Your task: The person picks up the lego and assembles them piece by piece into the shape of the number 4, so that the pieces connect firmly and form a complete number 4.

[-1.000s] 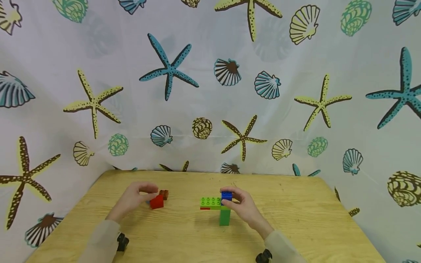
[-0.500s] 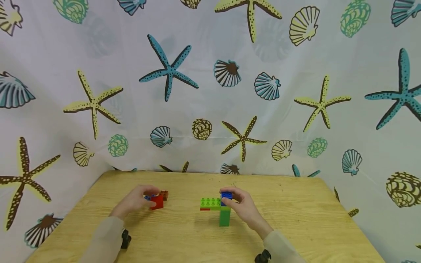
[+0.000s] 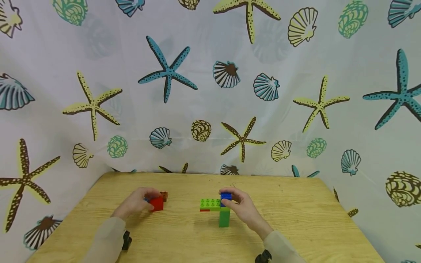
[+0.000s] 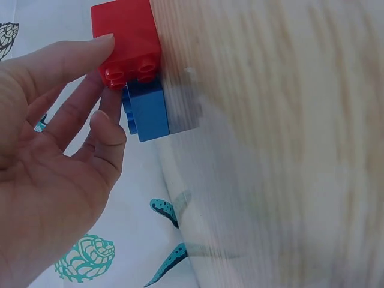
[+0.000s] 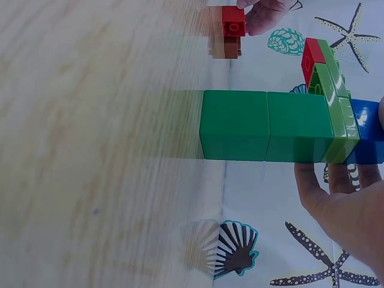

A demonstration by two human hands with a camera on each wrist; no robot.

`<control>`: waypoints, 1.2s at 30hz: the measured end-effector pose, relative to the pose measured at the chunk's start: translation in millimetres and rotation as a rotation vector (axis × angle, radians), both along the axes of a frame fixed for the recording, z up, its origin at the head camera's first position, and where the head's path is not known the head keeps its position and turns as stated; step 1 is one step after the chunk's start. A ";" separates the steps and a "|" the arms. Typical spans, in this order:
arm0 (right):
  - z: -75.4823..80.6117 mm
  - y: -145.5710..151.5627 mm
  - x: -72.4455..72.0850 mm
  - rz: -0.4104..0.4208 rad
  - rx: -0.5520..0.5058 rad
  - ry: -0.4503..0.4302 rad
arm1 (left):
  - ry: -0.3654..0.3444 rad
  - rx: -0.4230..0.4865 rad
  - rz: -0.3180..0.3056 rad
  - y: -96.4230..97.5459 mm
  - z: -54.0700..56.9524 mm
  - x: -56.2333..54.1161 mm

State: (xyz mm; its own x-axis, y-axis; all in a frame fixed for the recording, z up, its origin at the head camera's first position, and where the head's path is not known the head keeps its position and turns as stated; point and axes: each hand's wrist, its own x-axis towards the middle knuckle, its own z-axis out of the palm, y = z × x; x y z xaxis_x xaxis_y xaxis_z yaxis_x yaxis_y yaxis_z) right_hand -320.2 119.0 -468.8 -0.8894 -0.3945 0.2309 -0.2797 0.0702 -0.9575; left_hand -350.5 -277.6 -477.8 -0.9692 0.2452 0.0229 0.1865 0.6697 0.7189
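Note:
My left hand (image 3: 139, 201) pinches a red toy building brick (image 3: 156, 204) at the left of the table, with the thumb along one face in the left wrist view. A blue brick (image 4: 148, 111) lies right beside it, partly covered by the hand in the head view. My right hand (image 3: 243, 208) holds the blue brick (image 3: 226, 199) on top of a small structure. Under that brick are light green studded pieces (image 3: 210, 202) jutting out to the left, and a column of two green bricks (image 5: 237, 126). A red brick (image 5: 310, 60) hangs beneath the overhanging end.
A brown brick (image 3: 164, 196) sits just behind the red one on the left. The wooden table (image 3: 184, 241) ends at a patterned cloth (image 3: 197, 91) behind and at both sides. A dark wrist device (image 3: 126, 241) is on the left sleeve.
My left hand has come down and closed on the red brick, which has turned slightly and stands straighter. The right hand and its structure have stayed in place.

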 end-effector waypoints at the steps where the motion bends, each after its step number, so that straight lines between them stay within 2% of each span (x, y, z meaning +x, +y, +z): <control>1: 0.1 -0.1 0.3 -0.001 0.001 -0.002 | 0.002 -0.006 -0.002 0.2 -0.4 -0.1; 7: 0.1 -0.2 0.9 0.001 0.005 -0.002 | 0.000 -0.015 0.015 1.2 -2.8 -1.0; 10: -0.2 0.0 1.4 0.001 0.003 0.000 | -0.015 0.016 0.030 2.0 -1.7 0.8; 17: -1.5 1.1 2.7 0.015 -0.016 0.007 | 0.001 0.075 0.028 5.9 3.6 7.0; 24: -2.2 2.0 3.4 0.022 -0.048 -0.001 | -0.030 0.217 0.036 12.9 7.8 7.7; 29: -2.6 2.9 1.3 0.006 -0.045 -0.002 | -0.005 0.260 0.067 20.0 10.1 7.6; 33: -2.2 3.4 0.5 0.015 -0.044 -0.002 | 0.020 0.248 0.116 27.6 11.8 9.9; 36: -2.0 3.3 1.1 0.024 -0.047 -0.002 | 0.040 0.248 0.121 33.8 12.7 12.3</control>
State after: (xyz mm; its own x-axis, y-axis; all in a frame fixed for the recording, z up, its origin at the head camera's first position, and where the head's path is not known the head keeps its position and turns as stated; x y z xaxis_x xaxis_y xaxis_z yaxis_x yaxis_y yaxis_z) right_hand -319.1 122.3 -470.9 -0.8800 -0.4050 0.2481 -0.2793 0.0188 -0.9600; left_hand -338.2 -243.8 -465.1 -0.9883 0.1096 0.1064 0.1470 0.4934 0.8573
